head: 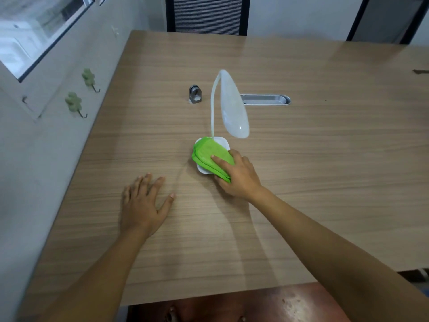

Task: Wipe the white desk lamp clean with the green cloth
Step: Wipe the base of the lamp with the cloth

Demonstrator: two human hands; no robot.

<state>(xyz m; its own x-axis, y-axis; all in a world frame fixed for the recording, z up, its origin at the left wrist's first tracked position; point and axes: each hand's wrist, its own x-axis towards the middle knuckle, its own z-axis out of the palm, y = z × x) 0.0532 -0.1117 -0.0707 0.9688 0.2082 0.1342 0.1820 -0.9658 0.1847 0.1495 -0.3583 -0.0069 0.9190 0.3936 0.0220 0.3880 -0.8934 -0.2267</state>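
The white desk lamp (pixel 234 108) stands near the middle of the wooden table (pixel 325 159), its thin neck curving up from a square base to a long oval head. A folded green cloth (pixel 210 154) lies on top of the base and covers most of it. My right hand (pixel 239 177) grips the cloth's near end and presses it onto the base. My left hand (pixel 145 202) rests flat on the table to the left of the lamp, fingers spread, holding nothing.
A small grey metal object (pixel 195 94) stands beyond the lamp to the left. A metal cable slot (pixel 265 99) is set in the table behind the lamp head. The wall with two green hooks (pixel 74 103) borders the left edge. A dark chair (pixel 206 15) stands at the far side.
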